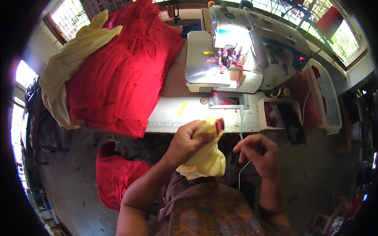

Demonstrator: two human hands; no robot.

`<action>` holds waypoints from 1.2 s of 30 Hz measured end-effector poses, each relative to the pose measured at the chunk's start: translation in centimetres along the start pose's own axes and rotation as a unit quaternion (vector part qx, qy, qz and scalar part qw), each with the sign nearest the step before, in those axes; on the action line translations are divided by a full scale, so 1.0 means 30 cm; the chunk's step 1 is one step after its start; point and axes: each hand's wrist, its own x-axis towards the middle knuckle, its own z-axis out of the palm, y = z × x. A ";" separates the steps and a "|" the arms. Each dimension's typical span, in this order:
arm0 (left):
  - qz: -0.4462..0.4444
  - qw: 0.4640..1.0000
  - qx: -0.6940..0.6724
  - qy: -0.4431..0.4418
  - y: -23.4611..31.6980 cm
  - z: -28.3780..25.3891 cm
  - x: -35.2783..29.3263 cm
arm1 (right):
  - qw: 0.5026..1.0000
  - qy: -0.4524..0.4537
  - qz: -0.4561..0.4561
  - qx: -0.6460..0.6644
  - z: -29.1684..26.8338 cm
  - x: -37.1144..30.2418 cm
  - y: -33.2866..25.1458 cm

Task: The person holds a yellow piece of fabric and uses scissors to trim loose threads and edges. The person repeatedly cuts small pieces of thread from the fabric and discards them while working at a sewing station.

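My left hand is closed on a pale yellow piece of cloth, lifted in front of my lap by the table's near edge. At the cloth's upper end shows a small dark red patch. The lower part of the cloth hangs in loose folds. To its right, apart from the cloth, my right hand is raised with its fingers curled in. Something small and dark shows among those fingers, too unclear to name. Beyond both hands stands a lit sewing machine with red bits around its needle area.
A tall heap of red cloth covers the table's left side, with yellow cloth draped over it. More red cloth hangs low at my left. A small white box, a black phone-like slab and a clear bin line the right.
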 end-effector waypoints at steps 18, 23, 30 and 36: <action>0.234 0.932 -0.242 0.135 0.336 0.143 -0.345 | 0.921 -0.277 -0.138 0.237 0.086 0.159 -0.265; 0.095 0.981 -0.143 0.092 0.185 0.068 -0.244 | 0.967 -0.229 -0.017 0.107 -0.067 0.163 -0.129; -0.018 0.998 -0.016 -0.051 -0.049 -0.023 -0.147 | 0.989 -0.100 0.106 0.041 -0.114 -0.007 0.066; 0.000 0.995 0.005 -0.103 -0.061 -0.020 -0.093 | 0.988 -0.063 0.132 0.056 -0.120 -0.009 0.087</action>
